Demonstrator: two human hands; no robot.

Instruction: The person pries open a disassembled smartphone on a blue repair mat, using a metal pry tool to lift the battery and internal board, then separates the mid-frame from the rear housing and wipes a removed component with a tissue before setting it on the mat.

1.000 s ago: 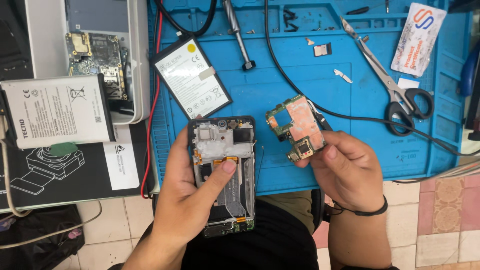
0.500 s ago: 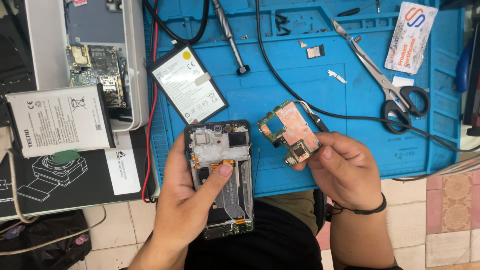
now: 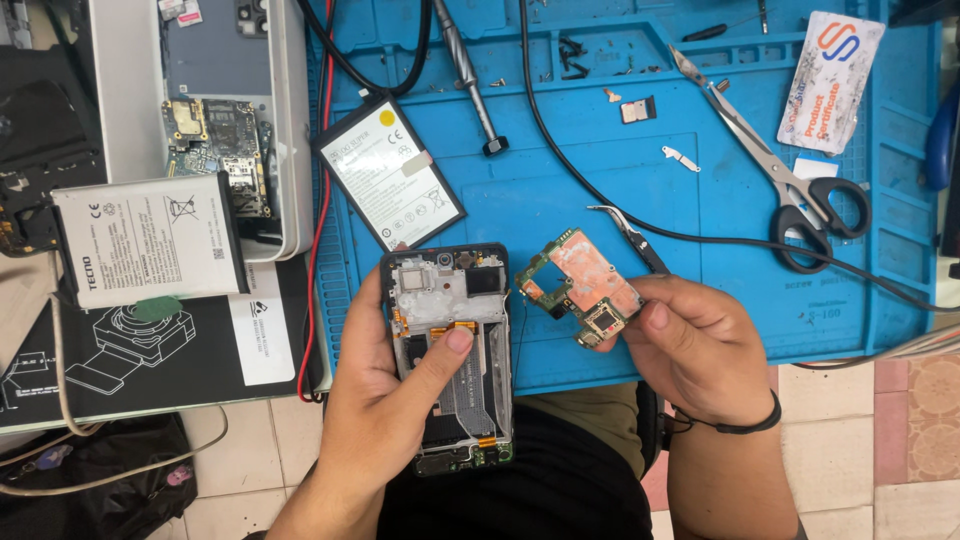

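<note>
A blue repair mat [image 3: 560, 200] covers the desk, with scissors [image 3: 790, 190] and a loose battery [image 3: 388, 173] lying on it. The opened phone frame [image 3: 450, 350] sits in the left hand [image 3: 385, 410], thumb across its middle. The circuit board [image 3: 580, 287] is already out, pinched by the right hand [image 3: 700, 350] fingers [image 3: 655, 318], just beside the frame; refitting is apparently pending.

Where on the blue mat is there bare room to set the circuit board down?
The widest bare patch of the blue mat lies between the battery and the black cable, above the opened phone. Another lies between the tweezers and scissors. The top edge is crowded with screws and small parts.
</note>
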